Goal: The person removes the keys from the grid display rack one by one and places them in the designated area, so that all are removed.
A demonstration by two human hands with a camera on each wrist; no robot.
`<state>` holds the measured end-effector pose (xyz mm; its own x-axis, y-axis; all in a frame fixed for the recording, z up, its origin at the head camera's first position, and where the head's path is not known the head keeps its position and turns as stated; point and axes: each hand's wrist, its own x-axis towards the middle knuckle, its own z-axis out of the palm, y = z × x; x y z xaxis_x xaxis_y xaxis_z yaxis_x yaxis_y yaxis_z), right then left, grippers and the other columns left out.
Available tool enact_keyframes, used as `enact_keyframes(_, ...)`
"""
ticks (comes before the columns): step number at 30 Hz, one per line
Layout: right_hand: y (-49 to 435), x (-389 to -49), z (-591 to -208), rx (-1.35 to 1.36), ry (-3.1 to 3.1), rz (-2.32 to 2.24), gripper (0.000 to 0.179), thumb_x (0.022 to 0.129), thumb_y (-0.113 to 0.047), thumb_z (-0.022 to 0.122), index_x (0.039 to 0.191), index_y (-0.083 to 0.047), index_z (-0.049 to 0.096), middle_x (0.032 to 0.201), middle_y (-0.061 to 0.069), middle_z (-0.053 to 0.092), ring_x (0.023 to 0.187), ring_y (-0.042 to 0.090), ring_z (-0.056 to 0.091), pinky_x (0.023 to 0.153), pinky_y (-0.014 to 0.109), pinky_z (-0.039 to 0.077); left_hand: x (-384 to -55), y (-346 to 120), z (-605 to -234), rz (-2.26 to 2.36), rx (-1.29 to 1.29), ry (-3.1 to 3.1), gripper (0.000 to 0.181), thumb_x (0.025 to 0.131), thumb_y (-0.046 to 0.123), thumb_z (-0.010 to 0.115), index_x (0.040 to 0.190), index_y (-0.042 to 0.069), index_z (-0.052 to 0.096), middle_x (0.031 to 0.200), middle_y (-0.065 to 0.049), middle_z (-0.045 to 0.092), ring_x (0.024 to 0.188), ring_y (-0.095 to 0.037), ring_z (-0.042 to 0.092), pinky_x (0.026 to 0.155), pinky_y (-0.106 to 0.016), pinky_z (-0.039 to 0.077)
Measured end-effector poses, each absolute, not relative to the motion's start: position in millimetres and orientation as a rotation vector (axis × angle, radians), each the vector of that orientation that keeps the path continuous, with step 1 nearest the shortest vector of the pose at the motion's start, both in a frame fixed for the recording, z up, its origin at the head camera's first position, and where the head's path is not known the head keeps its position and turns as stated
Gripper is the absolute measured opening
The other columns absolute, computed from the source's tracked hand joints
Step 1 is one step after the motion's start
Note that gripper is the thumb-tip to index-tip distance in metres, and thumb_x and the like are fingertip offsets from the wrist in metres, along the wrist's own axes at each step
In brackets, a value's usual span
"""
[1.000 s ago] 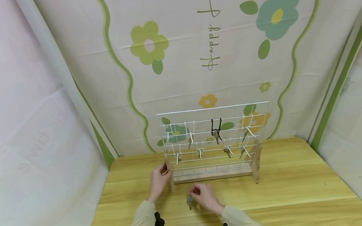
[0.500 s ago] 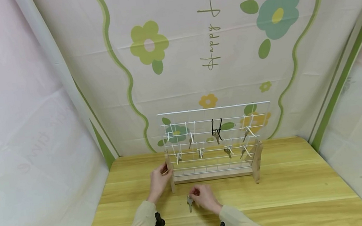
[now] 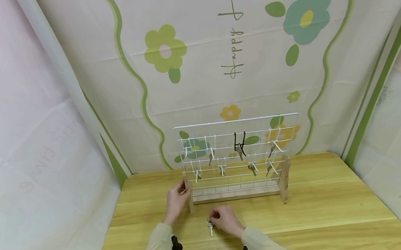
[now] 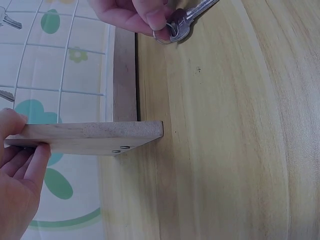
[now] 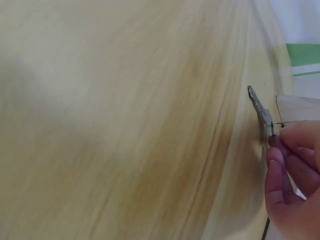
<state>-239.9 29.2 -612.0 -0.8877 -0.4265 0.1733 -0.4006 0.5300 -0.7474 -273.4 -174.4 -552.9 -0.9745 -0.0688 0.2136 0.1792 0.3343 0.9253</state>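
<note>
My right hand (image 3: 226, 219) pinches the ring of a silver key (image 3: 210, 227) in front of the rack. In the right wrist view the key (image 5: 260, 111) points away from the fingertips, its small ring (image 5: 278, 126) showing beside the thumb. My left hand (image 3: 175, 201) grips the left wooden upright (image 3: 190, 200) of a white wire rack (image 3: 235, 119). The left wrist view shows thumb and fingers on either side of that wooden board (image 4: 90, 132). Several keys hang from hooks on the grid, one of them on a black hook (image 3: 240, 143).
The rack's right upright (image 3: 285, 179) and wooden base bar (image 3: 236, 194) stand on the wood-grain table (image 3: 333, 209). An upper-left white hook (image 3: 187, 150) carries no visible key. A printed floral cloth (image 3: 200, 95) rises behind, with cloth sides left and right.
My right hand has come slightly down toward me with the key, which hangs a little lower in the head view. The left hand keeps its grip on the upright.
</note>
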Motion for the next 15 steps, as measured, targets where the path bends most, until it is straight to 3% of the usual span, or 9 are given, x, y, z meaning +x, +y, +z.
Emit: enact_keyframes(15,29.7,-236.6,-606.2,-0.768,2.718,-1.325,0.002,0.089,-0.003,0.068,0.088,-0.003,0.070,0.079,0.004,0.071,0.065,-0.004,0.054,0.056,0.012,0.051,-271.7,-174.9,-552.3,-1.708,-0.094,-2.376,0.046,0.089,-0.005,0.066,0.133,-0.013,0.054,0.128,-0.033,0.061,0.115,-0.044,0.064,0.091,-0.037,0.061)
